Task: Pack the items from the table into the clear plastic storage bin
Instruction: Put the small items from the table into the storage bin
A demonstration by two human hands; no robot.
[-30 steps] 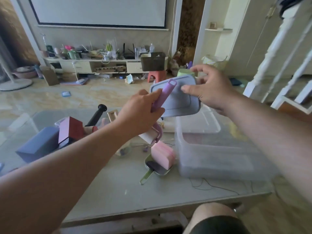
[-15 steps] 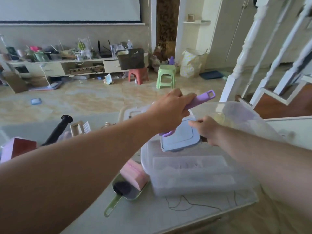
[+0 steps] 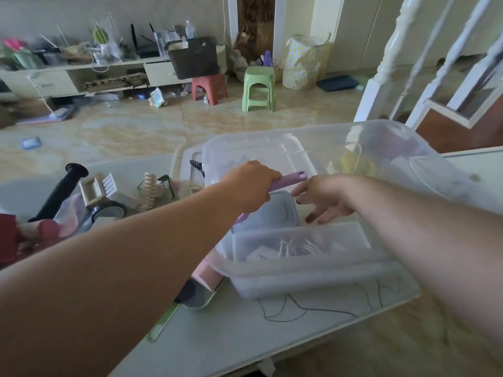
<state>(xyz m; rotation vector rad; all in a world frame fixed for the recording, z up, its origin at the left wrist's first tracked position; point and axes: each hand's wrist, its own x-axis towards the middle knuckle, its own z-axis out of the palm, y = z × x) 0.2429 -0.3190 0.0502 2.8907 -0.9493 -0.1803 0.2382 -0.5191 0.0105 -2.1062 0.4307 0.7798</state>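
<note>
Packing partly done. Left hand (image 3: 251,186) grips the purple tool (image 3: 285,181) inside the clear bin (image 3: 299,268); right hand (image 3: 324,200), fingers apart, hovers beside the grey container (image 3: 275,210), apparently seated. Left of it, the black handle (image 3: 58,191), clips (image 3: 152,190) and pink box (image 3: 208,276) remain unpacked.

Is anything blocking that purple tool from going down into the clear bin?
Only partly. The left hand holds the purple tool over the open clear bin, but the blue-grey lidded box lies right beneath it, with the right hand alongside.
</note>
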